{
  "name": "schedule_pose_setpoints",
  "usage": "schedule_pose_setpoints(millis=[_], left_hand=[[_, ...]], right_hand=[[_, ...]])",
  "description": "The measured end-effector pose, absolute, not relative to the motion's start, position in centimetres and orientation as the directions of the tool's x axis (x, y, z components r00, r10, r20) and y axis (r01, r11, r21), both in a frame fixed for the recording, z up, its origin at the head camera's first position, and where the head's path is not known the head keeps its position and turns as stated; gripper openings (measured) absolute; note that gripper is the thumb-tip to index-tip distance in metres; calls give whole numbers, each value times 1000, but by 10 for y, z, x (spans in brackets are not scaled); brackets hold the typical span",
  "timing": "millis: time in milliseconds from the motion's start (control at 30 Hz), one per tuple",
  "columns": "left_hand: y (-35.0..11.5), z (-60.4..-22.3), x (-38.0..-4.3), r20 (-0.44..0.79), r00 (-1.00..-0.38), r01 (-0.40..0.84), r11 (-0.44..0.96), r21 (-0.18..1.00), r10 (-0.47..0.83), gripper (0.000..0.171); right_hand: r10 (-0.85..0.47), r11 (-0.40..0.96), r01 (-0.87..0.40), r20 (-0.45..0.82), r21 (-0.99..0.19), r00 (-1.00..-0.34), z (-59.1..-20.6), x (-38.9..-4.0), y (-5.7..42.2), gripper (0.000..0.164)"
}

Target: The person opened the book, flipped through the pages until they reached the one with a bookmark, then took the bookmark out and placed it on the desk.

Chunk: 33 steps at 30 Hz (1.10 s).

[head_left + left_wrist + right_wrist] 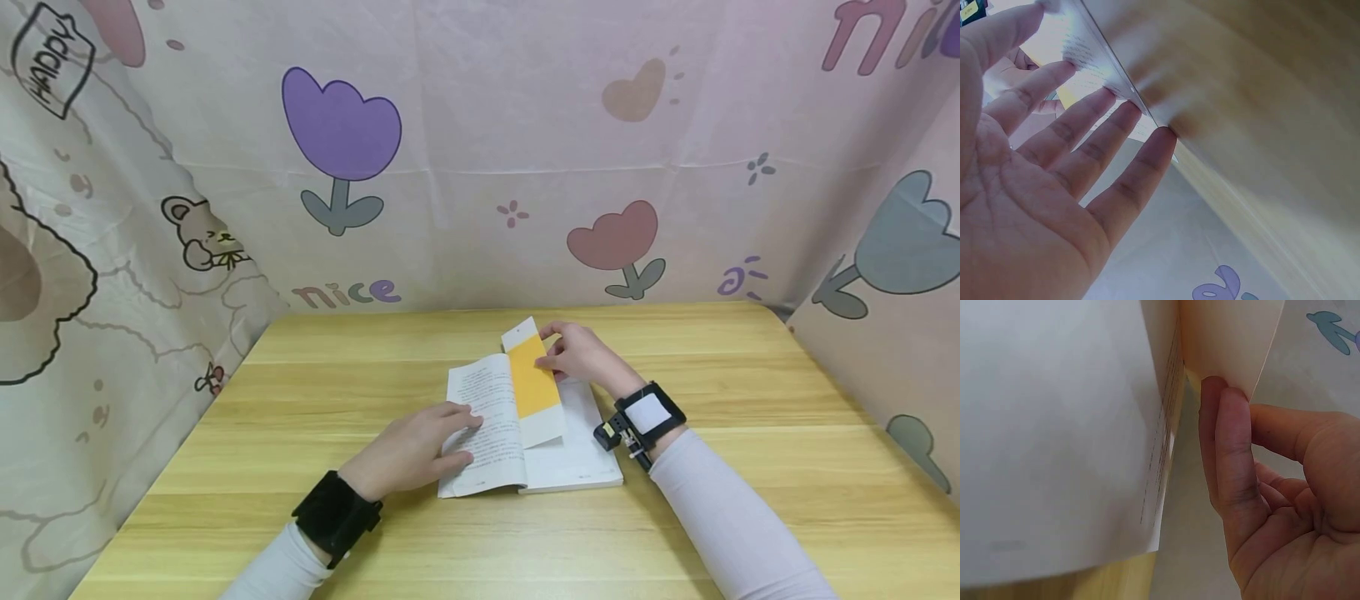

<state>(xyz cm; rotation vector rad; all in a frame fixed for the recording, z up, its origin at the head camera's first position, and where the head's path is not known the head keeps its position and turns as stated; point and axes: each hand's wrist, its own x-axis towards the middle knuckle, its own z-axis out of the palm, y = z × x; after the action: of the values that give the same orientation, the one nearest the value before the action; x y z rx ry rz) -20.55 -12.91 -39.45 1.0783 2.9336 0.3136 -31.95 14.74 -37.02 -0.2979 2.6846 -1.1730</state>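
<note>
An open book with printed text on its left page lies on the wooden table. Over its middle fold, tilted, is a yellow bookmark with white ends and a small dot near the top. My right hand pinches the bookmark's right edge between thumb and fingers. In the right wrist view, the fingertips meet the lower edge of its pale side. My left hand rests on the left page with its fingers spread and nearly straight. The left wrist view shows those fingertips along the page's edge.
The light wooden table extends around the book on every side. Behind it hangs a patterned cloth with flowers and lettering, which continues along the left and right sides. Each wrist wears a black strap, the right one with a small device.
</note>
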Motion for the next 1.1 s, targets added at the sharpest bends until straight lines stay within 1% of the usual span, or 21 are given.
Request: schedule_pose_setpoints(millis=[367,633,867,1100], left_hand=[[-128,-393,-204,85,-756,651,733,195,649,51],[-128,-392,-203,96,-754,654,731,192,650,50],[-128,-393,-204,89,-759,649,738,186,645,50],[-128,-393,-204,94,-757,651,733,194,647,51]], right_hand=[[-270,653,-121,-80,-748,-960,-368,-317,160,44],[-279,626,-150,-40,-765,-960,-368,-315,174,44],[-275,601,-148,-29,-785,-961,-364,-314,191,46],[-282,609,-165,-18,-776,-959,-358,-315,209,50]])
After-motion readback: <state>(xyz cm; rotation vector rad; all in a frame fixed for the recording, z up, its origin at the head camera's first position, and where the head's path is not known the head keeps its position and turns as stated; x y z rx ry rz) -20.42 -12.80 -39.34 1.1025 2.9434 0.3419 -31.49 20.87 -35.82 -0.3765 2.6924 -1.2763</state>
